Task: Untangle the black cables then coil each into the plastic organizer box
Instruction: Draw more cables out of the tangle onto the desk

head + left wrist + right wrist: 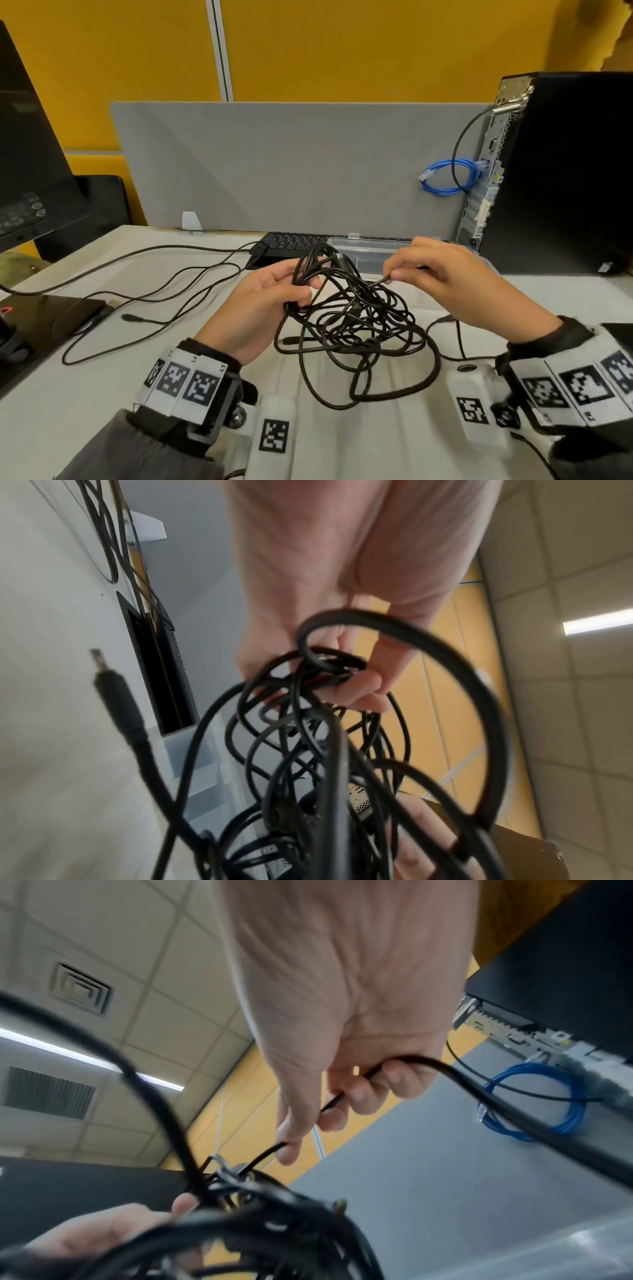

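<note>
A knot of black cables hangs above the white table between my hands, its lower loops resting on the table. My left hand grips several loops of the tangle with curled fingers. My right hand pinches one strand between thumb and fingers and holds it off to the right of the knot. A loose plug end dangles left of the bundle. The clear plastic organizer box sits just behind my hands, partly hidden by them.
A black keyboard lies behind the box. A black computer tower with a blue network cable stands at the right. A monitor and its base stand at the left, with thin cables running across the table.
</note>
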Demonstrator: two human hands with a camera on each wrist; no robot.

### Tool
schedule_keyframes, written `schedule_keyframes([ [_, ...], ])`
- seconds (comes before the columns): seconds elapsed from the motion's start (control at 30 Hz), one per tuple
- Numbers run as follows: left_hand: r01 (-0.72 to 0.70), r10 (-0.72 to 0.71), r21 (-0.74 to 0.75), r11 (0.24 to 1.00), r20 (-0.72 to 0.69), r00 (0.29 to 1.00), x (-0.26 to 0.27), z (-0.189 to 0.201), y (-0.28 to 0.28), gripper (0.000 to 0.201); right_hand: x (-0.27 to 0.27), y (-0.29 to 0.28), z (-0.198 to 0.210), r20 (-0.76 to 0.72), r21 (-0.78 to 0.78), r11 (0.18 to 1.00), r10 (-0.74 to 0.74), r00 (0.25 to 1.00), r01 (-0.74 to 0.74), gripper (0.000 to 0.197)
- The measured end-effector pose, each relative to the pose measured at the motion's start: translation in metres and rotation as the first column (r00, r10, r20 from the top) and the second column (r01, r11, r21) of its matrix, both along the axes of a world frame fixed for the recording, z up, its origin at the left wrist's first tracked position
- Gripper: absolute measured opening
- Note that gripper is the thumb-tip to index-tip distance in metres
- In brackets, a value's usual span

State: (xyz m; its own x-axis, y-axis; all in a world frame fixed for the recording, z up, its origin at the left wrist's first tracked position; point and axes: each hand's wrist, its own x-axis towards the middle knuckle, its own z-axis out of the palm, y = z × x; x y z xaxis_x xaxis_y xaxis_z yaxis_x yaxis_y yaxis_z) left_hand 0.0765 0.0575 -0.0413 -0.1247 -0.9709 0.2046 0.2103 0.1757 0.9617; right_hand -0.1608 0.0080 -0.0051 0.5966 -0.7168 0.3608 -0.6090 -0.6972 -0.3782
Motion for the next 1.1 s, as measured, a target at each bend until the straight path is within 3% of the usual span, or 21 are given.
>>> schedule_keyframes([
  [0.37,-0.088,0.09,0.045,0.995,-0.05,0.995,-0.003,-0.002,-0.002,0.035,-0.023,-0.01,0.007,0.005,-0.114,0.991,-0.074,0.997,0.074,0.016],
  [0.63,-0.041,0.054,0.062,0.997,-0.218,0.975,-0.003,0.003,0.001,0.032,-0.032,-0.013,0.011,-0.016,-0.129,0.984,-0.125,0.992,0.122,0.012],
  [0.77,-0.012,0.023,0.049,0.999,-0.218,0.976,-0.004,0.004,0.003,0.036,-0.034,-0.01,0.015,0.027,-0.123,0.983,-0.136,0.99,0.138,0.037],
  [0.83,-0.012,0.021,0.045,0.999,-0.22,0.975,-0.005,0.004,0.003,0.035,-0.036,-0.01,0.016,0.025,-0.118,0.985,-0.124,0.992,0.126,0.032],
  [0.9,-0.017,0.025,0.036,0.999,-0.229,0.973,-0.006,0.005,0.003,0.033,-0.038,-0.014,0.014,0.007,-0.134,0.983,-0.124,0.992,0.124,0.014],
  [1.1,-0.061,0.065,0.03,0.998,-0.149,0.987,-0.007,0.001,0.001,0.028,-0.033,-0.014,0.01,0.028,-0.052,0.994,-0.096,0.995,0.097,0.014],
])
